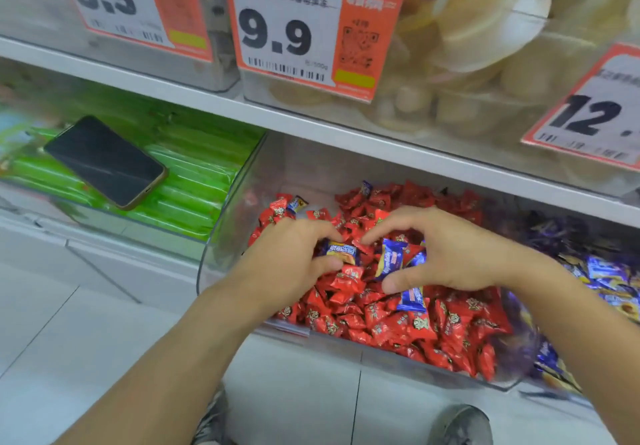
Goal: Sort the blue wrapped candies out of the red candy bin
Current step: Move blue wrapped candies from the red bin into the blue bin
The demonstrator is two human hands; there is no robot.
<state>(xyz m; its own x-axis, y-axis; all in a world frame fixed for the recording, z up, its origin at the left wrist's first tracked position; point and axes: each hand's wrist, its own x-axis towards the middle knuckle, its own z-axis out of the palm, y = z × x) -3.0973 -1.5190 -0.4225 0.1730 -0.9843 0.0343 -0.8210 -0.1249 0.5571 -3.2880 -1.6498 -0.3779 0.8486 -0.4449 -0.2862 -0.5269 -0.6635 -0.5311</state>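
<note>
Both grips are down in the red candy bin [225, 237], working the middle of the heap: the left hand [294, 257] has its fingers and thumb curled round a blue wrapped candy [341, 252], pinching it just clear of the red ones, while the right hand [450, 254] arches over a second blue candy [390, 257] with its fingers and thumb curved but, as far as can be seen, not closed on anything. Taking the bin as the landmark, a third blue candy [412, 298] lies on the red candies [398, 327] just below the right thumb, near the bin's front; another blue piece [365, 188] sits at the back of the heap, and one more [297, 204] rests at the back left corner. By my judgement the sorting is well short of done: at least five blue pieces show in the bin, and more may lie buried under the red. Right of the bin stands a neighbouring bin of blue candies [602, 275], the likely place for the strays. Left of the bin is a bin of green packets [194, 174] with a dark phone [104, 160] lying on top. Above the bin runs a shelf [173, 88] carrying an orange price tag reading 9.9 [277, 32].
</note>
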